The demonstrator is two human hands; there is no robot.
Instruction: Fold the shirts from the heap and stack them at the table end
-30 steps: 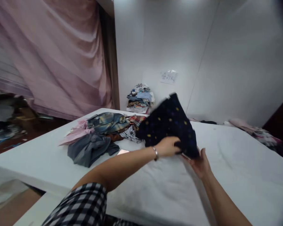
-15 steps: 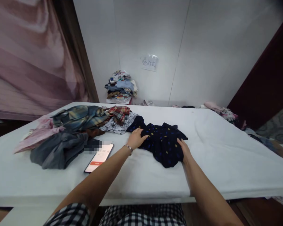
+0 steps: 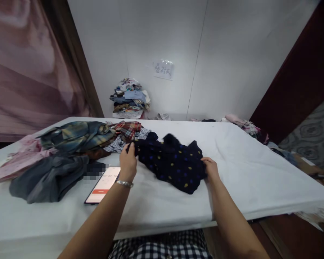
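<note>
One dotted navy garment point(image 3: 172, 165) lying mid-table point(image 3: 259, 172); one phone point(image 3: 102, 184) near the front edge. Left hand point(image 3: 128, 163) pinching its left corner; right hand point(image 3: 211, 169) gripping its right edge.

The dotted garment point(image 3: 172, 163) lay on the table point(image 3: 259, 172); left of the garment was the phone point(image 3: 102, 185); further left, a clothes heap point(image 3: 67, 151); behind it, a folded stack point(image 3: 129, 99).

Soft, even indoor light falls from above on the white wall point(image 3: 232, 54); shadows stay faint. Edges bow outward (wide lens), corners darken, and the curtain point(image 3: 24, 72) smears with blur.
</note>
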